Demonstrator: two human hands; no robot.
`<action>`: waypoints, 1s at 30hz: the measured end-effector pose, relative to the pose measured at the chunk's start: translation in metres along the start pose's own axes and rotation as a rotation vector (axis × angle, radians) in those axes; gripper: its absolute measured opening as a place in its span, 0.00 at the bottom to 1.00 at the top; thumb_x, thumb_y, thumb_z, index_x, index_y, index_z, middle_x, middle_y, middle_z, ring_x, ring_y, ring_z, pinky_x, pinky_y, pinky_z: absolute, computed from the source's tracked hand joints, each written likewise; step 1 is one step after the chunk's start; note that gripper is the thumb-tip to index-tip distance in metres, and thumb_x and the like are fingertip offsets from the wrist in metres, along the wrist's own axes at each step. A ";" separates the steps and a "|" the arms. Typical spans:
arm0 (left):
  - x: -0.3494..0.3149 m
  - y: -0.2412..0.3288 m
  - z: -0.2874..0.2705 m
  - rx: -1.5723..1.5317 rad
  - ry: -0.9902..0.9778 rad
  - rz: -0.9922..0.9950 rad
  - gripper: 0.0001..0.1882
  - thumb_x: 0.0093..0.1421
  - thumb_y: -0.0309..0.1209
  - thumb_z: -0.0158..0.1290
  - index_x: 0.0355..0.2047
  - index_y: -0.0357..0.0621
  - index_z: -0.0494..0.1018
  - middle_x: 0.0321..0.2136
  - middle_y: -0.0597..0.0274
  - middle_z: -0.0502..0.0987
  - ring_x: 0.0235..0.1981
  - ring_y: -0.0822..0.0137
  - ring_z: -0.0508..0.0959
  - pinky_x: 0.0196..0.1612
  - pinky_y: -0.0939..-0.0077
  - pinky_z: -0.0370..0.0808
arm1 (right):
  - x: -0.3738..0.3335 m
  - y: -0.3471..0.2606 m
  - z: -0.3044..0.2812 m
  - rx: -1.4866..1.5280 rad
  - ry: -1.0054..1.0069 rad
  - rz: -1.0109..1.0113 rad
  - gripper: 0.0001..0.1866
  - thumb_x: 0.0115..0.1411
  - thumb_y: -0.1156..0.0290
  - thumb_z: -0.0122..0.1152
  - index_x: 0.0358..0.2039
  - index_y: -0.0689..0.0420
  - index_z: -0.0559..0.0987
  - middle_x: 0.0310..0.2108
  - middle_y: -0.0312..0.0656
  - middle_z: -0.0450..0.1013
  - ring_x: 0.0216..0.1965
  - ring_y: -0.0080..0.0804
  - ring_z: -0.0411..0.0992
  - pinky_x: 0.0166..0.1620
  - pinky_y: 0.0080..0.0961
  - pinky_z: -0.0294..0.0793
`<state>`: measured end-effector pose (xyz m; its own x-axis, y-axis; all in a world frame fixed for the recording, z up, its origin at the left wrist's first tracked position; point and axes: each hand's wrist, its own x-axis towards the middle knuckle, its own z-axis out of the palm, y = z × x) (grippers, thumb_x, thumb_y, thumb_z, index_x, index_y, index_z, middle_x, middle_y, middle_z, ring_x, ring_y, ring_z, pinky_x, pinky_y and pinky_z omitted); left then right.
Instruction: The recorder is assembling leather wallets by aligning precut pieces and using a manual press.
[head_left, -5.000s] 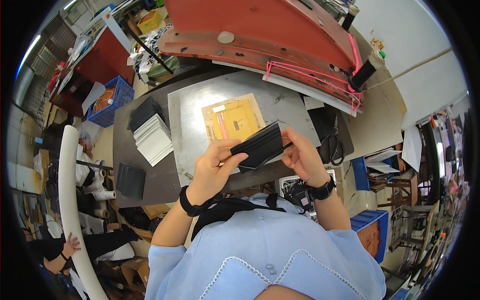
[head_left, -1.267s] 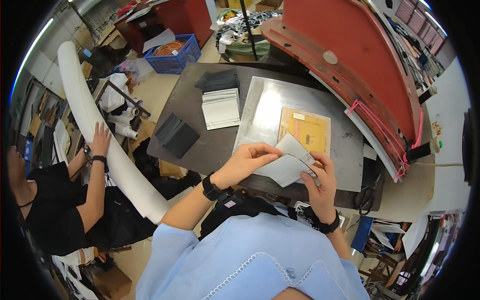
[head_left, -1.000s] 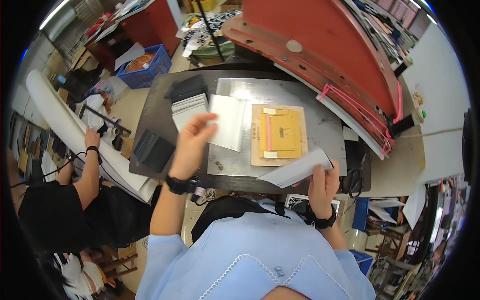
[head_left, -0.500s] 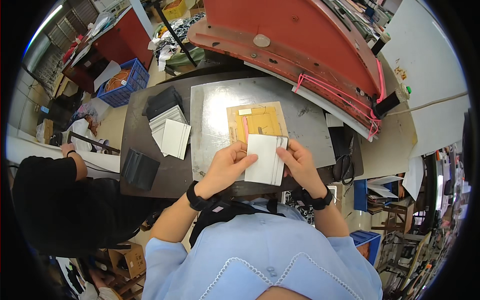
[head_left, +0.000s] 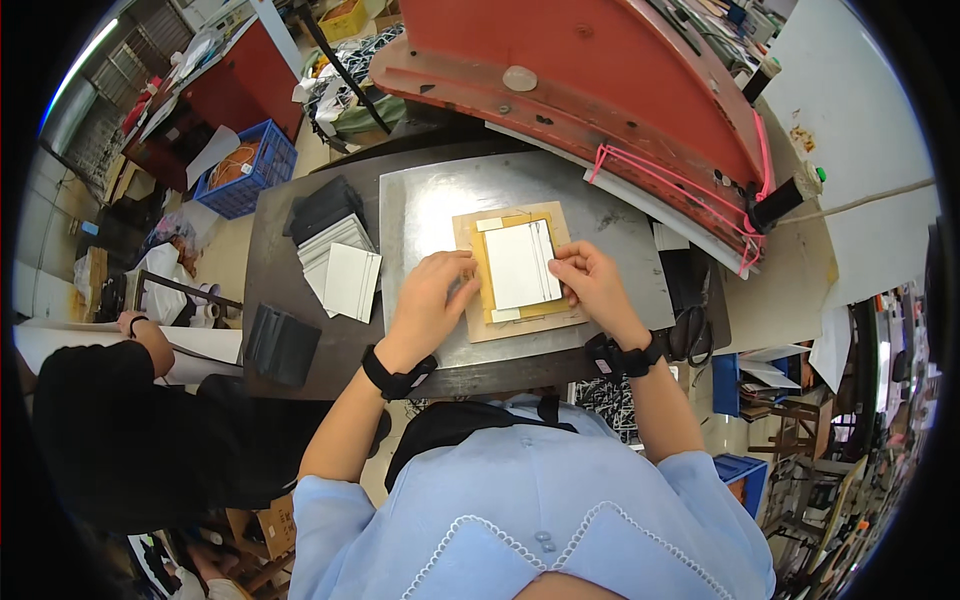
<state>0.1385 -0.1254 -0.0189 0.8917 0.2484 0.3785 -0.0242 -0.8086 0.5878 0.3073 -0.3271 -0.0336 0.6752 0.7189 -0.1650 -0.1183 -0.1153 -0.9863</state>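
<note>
A white panel (head_left: pixel 518 265) lies on a yellow template (head_left: pixel 488 285). The left hand (head_left: pixel 430 302), half open and empty, curves at left; the right hand's (head_left: pixel 597 288) nearly closed fingers touch the panel's right edge, grip unclear.

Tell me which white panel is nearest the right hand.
The white panel on the yellow template, its edge at the right hand; the other white panels lie piled left of the metal plate.
</note>
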 end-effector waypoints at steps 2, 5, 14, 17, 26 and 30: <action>0.000 0.001 0.002 -0.007 -0.010 0.073 0.15 0.58 0.28 0.59 0.45 0.38 0.74 0.48 0.48 0.77 0.51 0.49 0.75 0.52 0.60 0.72 | 0.002 -0.001 -0.003 -0.049 0.015 -0.004 0.10 0.64 0.68 0.61 0.41 0.62 0.75 0.26 0.33 0.73 0.23 0.14 0.68 0.24 0.12 0.66; 0.000 0.008 0.006 -0.019 -0.017 0.088 0.15 0.59 0.29 0.58 0.45 0.37 0.74 0.50 0.50 0.77 0.53 0.49 0.74 0.55 0.60 0.70 | 0.000 -0.006 -0.006 -0.104 0.033 0.009 0.11 0.64 0.69 0.61 0.40 0.62 0.75 0.26 0.33 0.74 0.24 0.14 0.68 0.24 0.13 0.66; 0.001 0.007 0.011 0.075 -0.090 0.094 0.19 0.61 0.33 0.57 0.50 0.38 0.73 0.56 0.52 0.73 0.60 0.50 0.69 0.59 0.60 0.66 | 0.002 -0.004 0.006 -0.086 0.039 -0.049 0.09 0.62 0.72 0.62 0.38 0.64 0.75 0.27 0.34 0.75 0.26 0.15 0.70 0.29 0.13 0.68; 0.003 0.008 0.010 0.094 -0.098 0.091 0.19 0.61 0.34 0.57 0.50 0.37 0.73 0.57 0.52 0.72 0.61 0.50 0.68 0.59 0.60 0.66 | 0.001 -0.004 0.008 -0.099 0.047 -0.063 0.09 0.62 0.73 0.62 0.39 0.64 0.76 0.27 0.34 0.75 0.27 0.15 0.71 0.30 0.13 0.69; 0.004 0.004 0.011 0.154 -0.146 0.102 0.21 0.59 0.33 0.58 0.51 0.37 0.73 0.57 0.53 0.72 0.61 0.51 0.68 0.60 0.60 0.65 | 0.004 0.007 0.007 -0.104 0.071 -0.094 0.09 0.62 0.71 0.63 0.38 0.64 0.77 0.27 0.33 0.75 0.26 0.14 0.69 0.29 0.14 0.67; 0.007 0.007 0.007 0.131 -0.158 0.117 0.20 0.58 0.32 0.59 0.50 0.38 0.73 0.57 0.53 0.72 0.61 0.52 0.68 0.60 0.60 0.65 | 0.003 0.004 0.006 -0.101 0.057 -0.093 0.10 0.62 0.71 0.63 0.39 0.63 0.77 0.27 0.33 0.74 0.25 0.14 0.68 0.28 0.13 0.66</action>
<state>0.1477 -0.1334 -0.0170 0.9463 0.0704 0.3155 -0.0819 -0.8919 0.4447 0.3040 -0.3213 -0.0375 0.7204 0.6900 -0.0700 0.0188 -0.1203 -0.9926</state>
